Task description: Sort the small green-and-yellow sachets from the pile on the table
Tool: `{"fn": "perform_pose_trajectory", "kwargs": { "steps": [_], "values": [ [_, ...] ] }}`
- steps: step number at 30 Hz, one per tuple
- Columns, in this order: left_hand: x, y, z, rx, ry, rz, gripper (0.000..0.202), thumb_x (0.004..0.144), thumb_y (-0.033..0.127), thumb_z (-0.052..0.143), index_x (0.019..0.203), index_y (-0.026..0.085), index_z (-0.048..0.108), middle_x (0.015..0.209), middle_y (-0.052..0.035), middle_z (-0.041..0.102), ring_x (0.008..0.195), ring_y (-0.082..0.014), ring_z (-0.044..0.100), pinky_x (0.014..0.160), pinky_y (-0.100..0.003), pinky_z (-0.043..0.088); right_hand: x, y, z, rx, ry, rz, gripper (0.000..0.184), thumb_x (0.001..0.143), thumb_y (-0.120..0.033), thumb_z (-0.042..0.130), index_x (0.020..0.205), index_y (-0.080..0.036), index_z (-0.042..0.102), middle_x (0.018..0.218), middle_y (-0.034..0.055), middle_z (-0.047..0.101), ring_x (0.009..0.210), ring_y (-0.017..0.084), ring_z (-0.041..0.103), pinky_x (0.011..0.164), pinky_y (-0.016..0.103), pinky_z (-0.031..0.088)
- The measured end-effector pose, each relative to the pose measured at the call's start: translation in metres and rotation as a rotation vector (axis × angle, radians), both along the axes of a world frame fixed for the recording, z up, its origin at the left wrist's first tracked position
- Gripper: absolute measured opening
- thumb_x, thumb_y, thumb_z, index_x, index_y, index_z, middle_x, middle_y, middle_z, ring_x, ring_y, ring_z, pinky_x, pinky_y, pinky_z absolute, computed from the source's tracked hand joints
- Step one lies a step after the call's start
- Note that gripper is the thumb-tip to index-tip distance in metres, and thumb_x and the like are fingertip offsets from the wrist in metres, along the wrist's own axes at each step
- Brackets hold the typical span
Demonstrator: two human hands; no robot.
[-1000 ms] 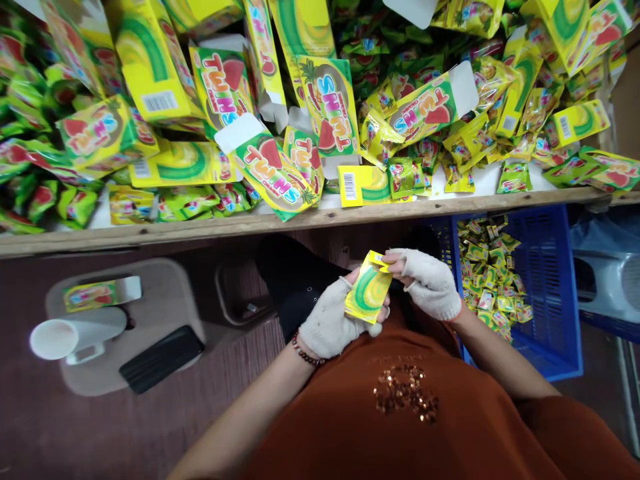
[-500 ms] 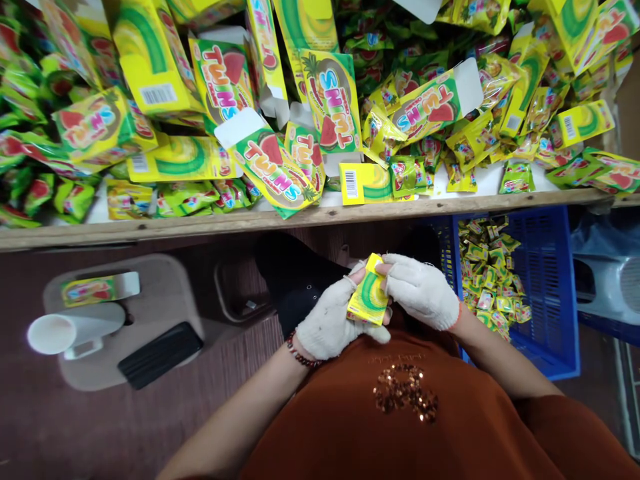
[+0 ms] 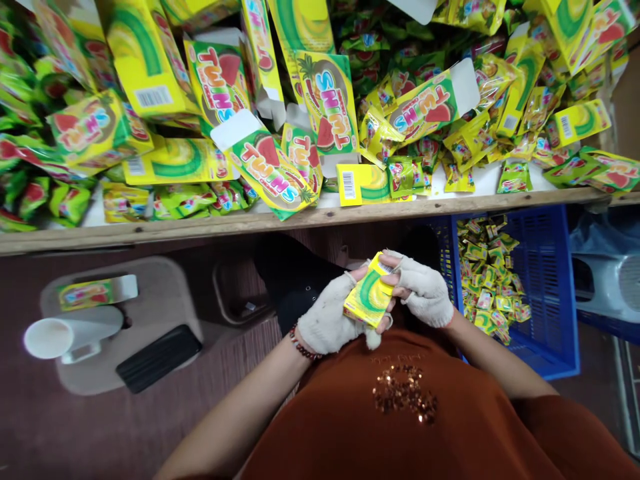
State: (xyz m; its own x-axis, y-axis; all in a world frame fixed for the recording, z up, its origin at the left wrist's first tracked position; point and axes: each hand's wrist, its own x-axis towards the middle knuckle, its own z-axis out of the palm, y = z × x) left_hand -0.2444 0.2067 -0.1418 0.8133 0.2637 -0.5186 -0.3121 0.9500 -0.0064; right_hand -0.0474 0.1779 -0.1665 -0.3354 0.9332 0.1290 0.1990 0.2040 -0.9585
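Note:
Between both gloved hands, above my lap, is a small yellow candy box point(image 3: 369, 293) with a green curved band and a barcode near its upper end. My left hand point(image 3: 334, 315) is wrapped round its lower and left side. Fingers of my right hand point(image 3: 421, 288) press on its upper right end by the barcode. Both white gloves leave the fingertips bare. On the table in front lie similar printed boxes point(image 3: 270, 167), some with white flaps sticking out, among green and yellow candy packets point(image 3: 470, 141).
A wooden table edge point(image 3: 240, 225) runs across in front of me. To the right stands a blue crate point(image 3: 550, 293) with many small boxes inside. At left, a stool point(image 3: 165, 280) bears a white mug point(image 3: 55, 337), a black phone point(image 3: 159, 359) and a flattened-looking box point(image 3: 87, 293).
My right fingers have shifted on the box's upper end, and its barcode now shows. The box has moved slightly left in my left hand.

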Motion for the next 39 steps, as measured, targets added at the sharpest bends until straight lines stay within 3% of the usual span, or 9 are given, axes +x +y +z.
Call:
{"fn": "perform_pose_trajectory", "kwargs": {
  "steps": [3, 6, 10, 13, 16, 21, 23, 29, 39],
  "values": [
    [0.006, -0.005, -0.003, 0.169, 0.247, 0.083, 0.038, 0.094, 0.045, 0.050, 0.122, 0.021, 0.053, 0.089, -0.0038, 0.065, 0.059, -0.0163, 0.064, 0.047, -0.029, 0.055, 0.001, 0.003, -0.004, -0.014, -0.021, 0.012, 0.027, 0.095, -0.030, 0.060, 0.119, -0.026, 0.070, 0.139, 0.0094, 0.061, 0.139, 0.026, 0.047, 0.114, 0.048, 0.042],
    [0.007, -0.010, -0.007, 0.568, 0.592, 0.036, 0.067, 0.090, 0.047, 0.057, 0.149, 0.028, 0.031, 0.110, -0.0051, 0.063, 0.070, -0.0136, 0.064, 0.062, -0.030, 0.058, 0.000, 0.006, -0.002, -0.142, -0.013, -0.136, 0.032, 0.094, -0.041, 0.059, 0.120, -0.024, 0.068, 0.134, 0.0113, 0.064, 0.130, 0.027, 0.055, 0.112, 0.048, 0.044],
    [0.004, -0.016, -0.015, 1.204, 1.070, -0.185, 0.090, 0.076, 0.041, 0.073, 0.153, 0.022, 0.032, 0.120, -0.0098, 0.062, 0.105, -0.0244, 0.063, 0.096, -0.041, 0.052, -0.003, 0.009, 0.000, -0.488, 0.207, -0.217, 0.066, 0.084, -0.061, 0.065, 0.135, -0.021, 0.053, 0.130, 0.0147, 0.063, 0.116, 0.028, 0.064, 0.098, 0.043, 0.054],
    [0.003, -0.020, -0.021, 1.460, 1.211, -0.145, 0.091, 0.071, 0.039, 0.078, 0.150, 0.021, 0.038, 0.123, -0.0119, 0.061, 0.115, -0.0296, 0.059, 0.104, -0.046, 0.047, -0.004, 0.011, -0.001, -0.632, 0.202, -0.205, 0.061, 0.078, -0.054, 0.074, 0.125, -0.019, 0.058, 0.119, 0.0130, 0.067, 0.104, 0.026, 0.068, 0.089, 0.039, 0.057],
    [-0.002, -0.022, -0.022, 1.371, 1.148, 0.033, 0.091, 0.075, 0.040, 0.076, 0.152, 0.021, 0.032, 0.138, -0.0148, 0.052, 0.123, -0.0286, 0.057, 0.106, -0.043, 0.047, -0.003, 0.010, -0.005, -0.629, 0.182, -0.356, 0.048, 0.080, -0.048, 0.073, 0.118, -0.020, 0.060, 0.112, 0.0102, 0.069, 0.098, 0.023, 0.067, 0.084, 0.036, 0.057],
    [-0.015, -0.019, -0.013, 0.712, 0.672, 0.111, 0.071, 0.084, 0.041, 0.066, 0.146, 0.019, 0.038, 0.131, -0.0161, 0.060, 0.098, -0.0247, 0.070, 0.080, -0.039, 0.061, 0.003, 0.005, -0.008, -0.584, 0.180, -0.422, 0.044, 0.082, -0.045, 0.071, 0.118, -0.022, 0.061, 0.117, 0.0095, 0.067, 0.101, 0.022, 0.065, 0.085, 0.035, 0.056],
    [-0.017, -0.017, -0.010, 0.563, 0.599, 0.130, 0.071, 0.082, 0.041, 0.069, 0.142, 0.018, 0.040, 0.122, -0.0148, 0.065, 0.086, -0.0224, 0.072, 0.073, -0.038, 0.063, 0.004, 0.004, -0.008, -0.593, 0.181, -0.408, 0.043, 0.083, -0.046, 0.071, 0.117, -0.022, 0.062, 0.118, 0.0097, 0.067, 0.103, 0.023, 0.065, 0.086, 0.035, 0.056],
    [-0.010, -0.014, 0.002, 0.665, 0.675, 0.174, 0.058, 0.079, 0.036, 0.075, 0.127, 0.014, 0.053, 0.114, -0.0139, 0.070, 0.096, -0.0216, 0.070, 0.072, -0.027, 0.061, 0.008, 0.005, -0.006, -0.626, 0.123, -0.300, 0.054, 0.081, -0.042, 0.072, 0.128, -0.021, 0.057, 0.126, 0.0104, 0.064, 0.109, 0.023, 0.064, 0.093, 0.035, 0.054],
    [-0.018, -0.006, 0.000, 0.799, 0.767, -0.108, 0.067, 0.084, 0.039, 0.066, 0.142, 0.013, 0.048, 0.113, -0.0118, 0.072, 0.092, -0.0203, 0.070, 0.072, -0.031, 0.063, 0.015, 0.008, 0.010, -0.457, -0.227, -0.161, 0.031, 0.082, -0.025, 0.064, 0.113, -0.021, 0.068, 0.108, 0.0059, 0.066, 0.101, 0.023, 0.061, 0.093, 0.037, 0.050]
  ]
}}
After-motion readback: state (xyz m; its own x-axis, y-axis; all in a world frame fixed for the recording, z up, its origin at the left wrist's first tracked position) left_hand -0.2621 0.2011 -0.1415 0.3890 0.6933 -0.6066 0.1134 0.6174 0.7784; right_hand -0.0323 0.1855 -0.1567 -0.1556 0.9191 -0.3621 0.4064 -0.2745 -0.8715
